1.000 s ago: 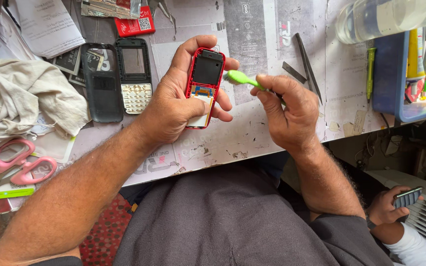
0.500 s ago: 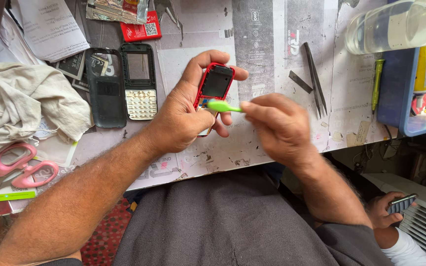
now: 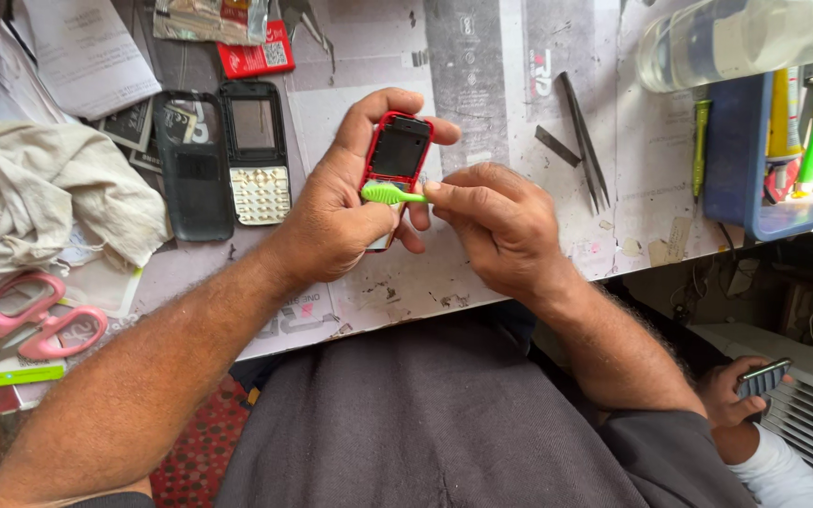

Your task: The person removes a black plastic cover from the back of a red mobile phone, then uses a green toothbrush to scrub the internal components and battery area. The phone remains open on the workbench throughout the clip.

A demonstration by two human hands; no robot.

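Two hands over the desk [image 3: 482, 56]: your left hand [image 3: 341, 221] cradles the red phone shell [image 3: 397, 155] tilted up for access, while your right hand [image 3: 501, 226] fingers pinch the green brush [image 3: 390, 194] against it.

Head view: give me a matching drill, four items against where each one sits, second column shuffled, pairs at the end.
Items:
1. red phone
2. green tool
3. pink scissors
4. tweezers

Places:
A. on the bench right of both hands
B. gripped in the left hand
C. pinched by the right hand
D. far left, below the crumpled cloth

Pairs: 1-B, 2-C, 3-D, 4-A
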